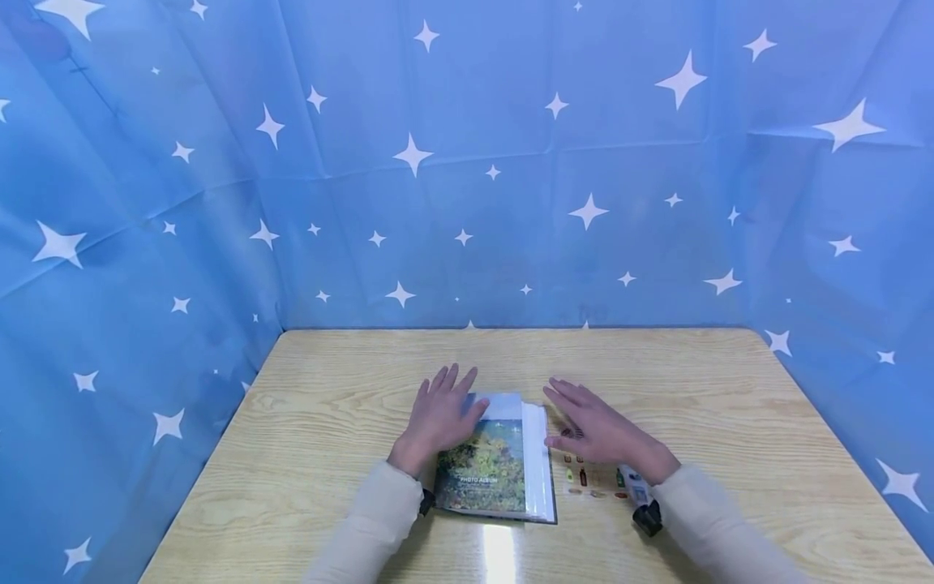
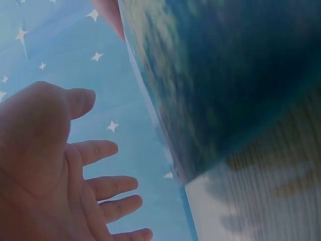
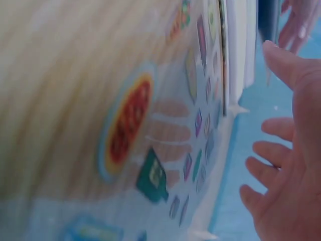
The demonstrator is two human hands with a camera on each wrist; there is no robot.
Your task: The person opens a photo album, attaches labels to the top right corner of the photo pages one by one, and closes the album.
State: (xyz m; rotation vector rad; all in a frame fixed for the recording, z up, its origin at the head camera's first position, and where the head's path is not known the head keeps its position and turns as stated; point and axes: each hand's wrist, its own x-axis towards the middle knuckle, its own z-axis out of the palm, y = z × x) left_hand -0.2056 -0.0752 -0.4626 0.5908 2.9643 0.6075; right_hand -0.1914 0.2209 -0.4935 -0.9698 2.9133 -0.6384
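A photo album [image 1: 481, 466] with a landscape cover lies on the table, white pages showing along its right side. My left hand [image 1: 438, 418] is over the album's upper left part, fingers extended and thumb apart, gripping nothing; contact with the cover cannot be told. Right of the album, my right hand [image 1: 601, 430] hovers with straight fingers above a clear sticker sheet [image 1: 584, 478], which it partly hides. Close up in the right wrist view, the sheet carries a red oval food sticker [image 3: 128, 123] and a green bottle sticker [image 3: 153, 176].
The light wood table [image 1: 328, 422] extends around the album on every side. A blue star-printed curtain [image 1: 496, 203] hangs along its back and sides. Black straps with small devices [image 1: 647, 517] sit at the wrists. Light glares off the table below the album.
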